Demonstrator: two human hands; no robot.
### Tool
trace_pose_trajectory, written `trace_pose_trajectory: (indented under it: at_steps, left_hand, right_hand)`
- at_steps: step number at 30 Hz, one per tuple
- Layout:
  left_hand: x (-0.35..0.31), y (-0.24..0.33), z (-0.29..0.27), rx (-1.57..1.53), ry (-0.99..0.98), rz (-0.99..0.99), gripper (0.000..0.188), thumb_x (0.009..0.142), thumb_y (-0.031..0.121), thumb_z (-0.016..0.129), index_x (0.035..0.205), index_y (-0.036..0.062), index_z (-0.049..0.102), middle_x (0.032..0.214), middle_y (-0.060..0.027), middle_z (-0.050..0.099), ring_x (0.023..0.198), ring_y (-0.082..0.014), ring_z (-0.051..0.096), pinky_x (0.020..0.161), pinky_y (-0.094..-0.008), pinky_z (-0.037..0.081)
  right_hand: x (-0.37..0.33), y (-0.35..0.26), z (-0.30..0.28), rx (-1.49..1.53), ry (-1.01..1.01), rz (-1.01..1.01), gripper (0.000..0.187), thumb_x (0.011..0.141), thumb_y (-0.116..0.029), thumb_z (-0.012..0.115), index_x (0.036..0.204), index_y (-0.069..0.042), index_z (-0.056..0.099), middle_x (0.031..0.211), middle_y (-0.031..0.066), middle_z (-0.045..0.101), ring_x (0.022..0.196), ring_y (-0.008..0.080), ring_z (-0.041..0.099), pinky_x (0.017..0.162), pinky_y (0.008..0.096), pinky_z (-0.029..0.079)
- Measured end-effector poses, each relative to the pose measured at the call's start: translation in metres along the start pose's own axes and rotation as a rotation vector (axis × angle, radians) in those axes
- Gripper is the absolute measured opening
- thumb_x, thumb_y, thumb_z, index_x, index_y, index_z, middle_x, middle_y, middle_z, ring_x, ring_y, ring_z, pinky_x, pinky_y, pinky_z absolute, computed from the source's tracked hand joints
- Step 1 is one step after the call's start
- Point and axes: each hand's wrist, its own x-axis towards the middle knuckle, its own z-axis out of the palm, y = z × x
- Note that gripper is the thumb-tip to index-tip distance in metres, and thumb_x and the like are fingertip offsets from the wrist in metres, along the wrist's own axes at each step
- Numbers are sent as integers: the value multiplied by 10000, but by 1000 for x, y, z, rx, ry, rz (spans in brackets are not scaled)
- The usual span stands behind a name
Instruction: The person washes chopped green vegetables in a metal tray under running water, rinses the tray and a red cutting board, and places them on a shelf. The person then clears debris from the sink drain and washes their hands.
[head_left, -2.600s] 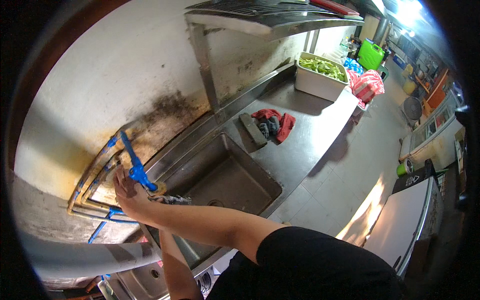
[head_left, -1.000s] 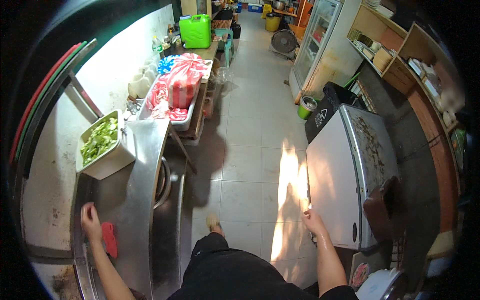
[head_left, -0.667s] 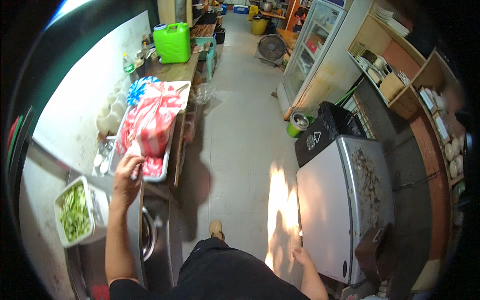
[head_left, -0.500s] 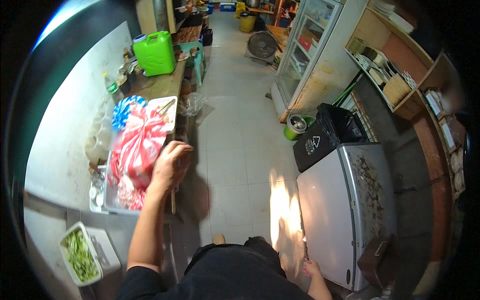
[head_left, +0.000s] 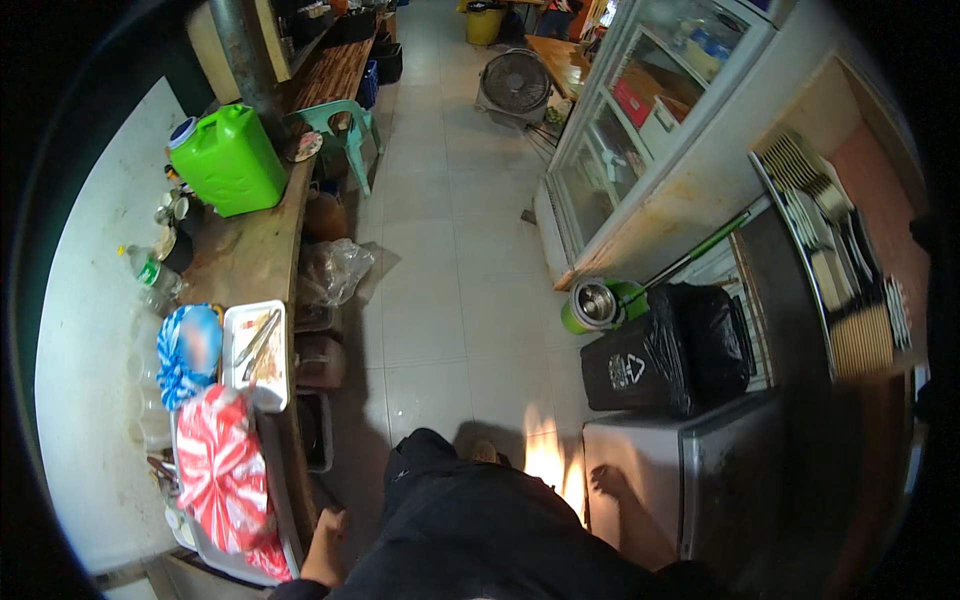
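My left hand (head_left: 334, 522) hangs low beside the counter edge, fingers curled in and nothing visible in them. In dim light, my right hand (head_left: 607, 482) is over the near-left part of a white chest freezer (head_left: 632, 445); its fingers are too dark to read. To the left of my left hand, a red-and-white striped plastic bag (head_left: 222, 465), bulging and tied, sits in a grey tray (head_left: 285, 500). Just beyond it are a blue-and-white striped bag (head_left: 180, 385) and a white tray (head_left: 240, 345) with a knife-like utensil (head_left: 262, 335).
On the left counter (head_left: 240, 245) stands a green jerrycan (head_left: 235, 165). A teal stool (head_left: 350, 135) and a clear plastic bag (head_left: 340, 270) are beside the aisle. At right are a black bin (head_left: 625, 370), a green bucket (head_left: 592, 305), a glass-door fridge (head_left: 640, 130) and a plate shelf (head_left: 795, 240). A fan (head_left: 515, 85) stands ahead.
My left hand has dropped from beside the red-and-white bag to below the counter edge. The view has shifted forward along the aisle; my right hand has swung forward beside the freezer.
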Motion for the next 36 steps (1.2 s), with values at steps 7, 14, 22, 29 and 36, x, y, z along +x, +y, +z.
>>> trace_pose_trajectory:
  at_steps: [7,14,22,29,36]
  left_hand:
    - [100,131,10,-96,327,-335,199,888,169,584,986,7,645,816,-141,636,669,-263,620,589,-432,507]
    - [185,574,-134,217,472,670,343,840,272,618,1041,-2,663,894,-229,698,828,-374,697,716,-481,544]
    - [178,1042,-279,-19,497,1183,289,960,222,580,1120,-17,606,925,-161,691,854,-258,673,772,-352,517]
    - [321,1065,-241,89,186,427,353,901,349,607,1014,18,657,896,-181,687,820,-376,669,741,-466,526]
    - [395,1093,-226,-19,-23,-33,345,886,327,581,1004,14,667,935,-191,690,875,-374,666,753,-473,525]
  right_hand:
    - [157,-359,-131,-103,384,-136,243,887,-218,624,990,2,647,826,134,667,728,244,646,687,381,514]
    - [262,-599,-72,17,-88,-111,373,937,-254,641,1224,-27,568,955,122,668,738,203,662,593,347,532]
    - [432,-660,-42,-183,-266,25,371,875,-258,635,1136,5,643,826,117,705,618,197,661,512,349,524]
    - [614,-751,-97,-580,-462,92,341,871,-382,619,800,-73,742,708,121,701,614,260,668,583,413,543]
    - [755,-1134,-184,-375,119,-524,319,877,-273,612,1024,4,666,779,101,693,632,179,653,616,338,528]
